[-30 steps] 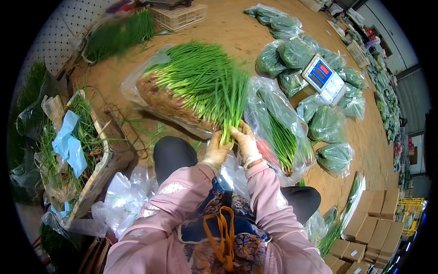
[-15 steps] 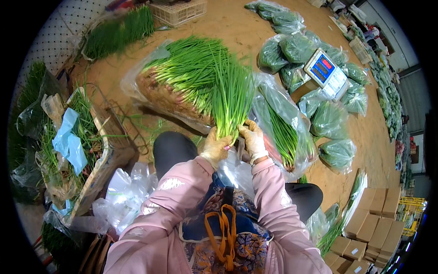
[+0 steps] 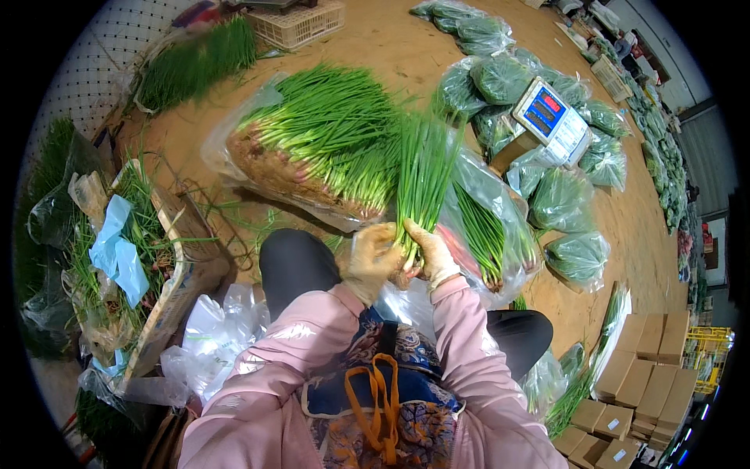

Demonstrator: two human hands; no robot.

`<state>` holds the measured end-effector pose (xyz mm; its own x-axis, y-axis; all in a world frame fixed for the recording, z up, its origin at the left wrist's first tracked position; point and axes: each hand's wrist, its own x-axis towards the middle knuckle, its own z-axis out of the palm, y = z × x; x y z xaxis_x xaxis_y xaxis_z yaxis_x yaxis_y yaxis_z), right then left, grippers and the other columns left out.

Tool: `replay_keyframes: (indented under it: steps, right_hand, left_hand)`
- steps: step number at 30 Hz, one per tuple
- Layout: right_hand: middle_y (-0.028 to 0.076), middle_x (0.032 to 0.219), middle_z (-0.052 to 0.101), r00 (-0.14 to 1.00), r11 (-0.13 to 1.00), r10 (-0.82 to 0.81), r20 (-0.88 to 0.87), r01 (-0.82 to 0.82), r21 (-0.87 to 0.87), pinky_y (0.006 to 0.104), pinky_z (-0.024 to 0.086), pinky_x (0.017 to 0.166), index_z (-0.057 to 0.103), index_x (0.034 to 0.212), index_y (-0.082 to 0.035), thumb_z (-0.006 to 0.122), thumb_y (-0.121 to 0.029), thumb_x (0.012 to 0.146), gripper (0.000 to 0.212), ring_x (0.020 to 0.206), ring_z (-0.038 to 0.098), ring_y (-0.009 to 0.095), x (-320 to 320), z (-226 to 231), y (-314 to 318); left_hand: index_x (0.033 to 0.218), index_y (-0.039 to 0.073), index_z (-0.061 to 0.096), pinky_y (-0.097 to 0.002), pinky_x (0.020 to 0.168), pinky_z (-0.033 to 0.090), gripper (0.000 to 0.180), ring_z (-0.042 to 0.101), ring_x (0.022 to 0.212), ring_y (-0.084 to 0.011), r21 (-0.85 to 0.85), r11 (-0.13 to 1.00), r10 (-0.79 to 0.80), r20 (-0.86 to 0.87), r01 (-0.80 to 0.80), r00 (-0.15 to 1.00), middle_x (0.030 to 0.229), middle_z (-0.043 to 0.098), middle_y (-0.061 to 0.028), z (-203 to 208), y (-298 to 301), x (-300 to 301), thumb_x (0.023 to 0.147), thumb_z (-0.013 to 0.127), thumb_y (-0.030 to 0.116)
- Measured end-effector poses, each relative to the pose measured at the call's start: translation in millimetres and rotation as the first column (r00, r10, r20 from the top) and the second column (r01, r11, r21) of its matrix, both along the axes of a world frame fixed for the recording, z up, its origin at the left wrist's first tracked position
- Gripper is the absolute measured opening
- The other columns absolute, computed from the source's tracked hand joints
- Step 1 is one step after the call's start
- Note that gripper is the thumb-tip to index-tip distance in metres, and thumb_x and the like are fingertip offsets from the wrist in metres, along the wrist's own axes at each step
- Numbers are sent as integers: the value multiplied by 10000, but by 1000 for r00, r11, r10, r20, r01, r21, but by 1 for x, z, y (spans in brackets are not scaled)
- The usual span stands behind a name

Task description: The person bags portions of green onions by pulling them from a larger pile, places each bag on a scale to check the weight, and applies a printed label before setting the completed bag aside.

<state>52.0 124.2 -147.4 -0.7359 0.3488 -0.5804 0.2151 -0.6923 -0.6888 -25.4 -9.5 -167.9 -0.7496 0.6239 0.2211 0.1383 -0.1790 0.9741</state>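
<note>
A bunch of spring onions [image 3: 422, 180] stands nearly upright before me, its green tops pointing away and its root ends toward me. My right hand [image 3: 431, 252], in a pale glove, is closed round the lower stems. My left hand [image 3: 372, 259], also gloved and soiled, has its fingers curled against the root ends at the bunch's left side; the fingertips are partly hidden. Beyond my hands lies a large pile of spring onions [image 3: 328, 125] on a clear plastic sheet, roots toward me. Right of the bunch, more spring onions [image 3: 478, 234] lie in an open clear bag [image 3: 512, 207].
A digital scale [image 3: 539, 117] stands among several filled bags of greens [image 3: 562, 199]. Left is a crate [image 3: 168, 289] of trimmings with a blue plastic scrap [image 3: 117, 250]. Clear bags [image 3: 215, 336] lie by my left leg. Cardboard boxes [image 3: 648, 391] are stacked at lower right.
The bunch has shifted right and is now in my right hand's closed grip. My left hand has turned, its fingers curling at the roots.
</note>
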Motion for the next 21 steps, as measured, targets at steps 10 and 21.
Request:
replay_keyframes:
  steps: [10,21]
  right_hand:
    - [84,983,623,996,996,-85,-21,85,-21,321,486,712,546,1123,-24,637,-216,839,355,846,594,200,-1,-30,5]
    - [22,618,599,926,728,-376,48,262,634,196,343,430,558,736,-37,646,-191,821,196,460,449,53,6,22,4]
  left_hand:
    - [1099,24,453,-269,513,440,283,531,586,-143,211,910,-383,756,356,531,765,568,-78,6,8,-10,852,581,71]
    - [1059,9,471,-242,450,438,234,541,534,-153,204,923,-364,736,326,571,781,586,-94,8,9,-11,847,571,26]
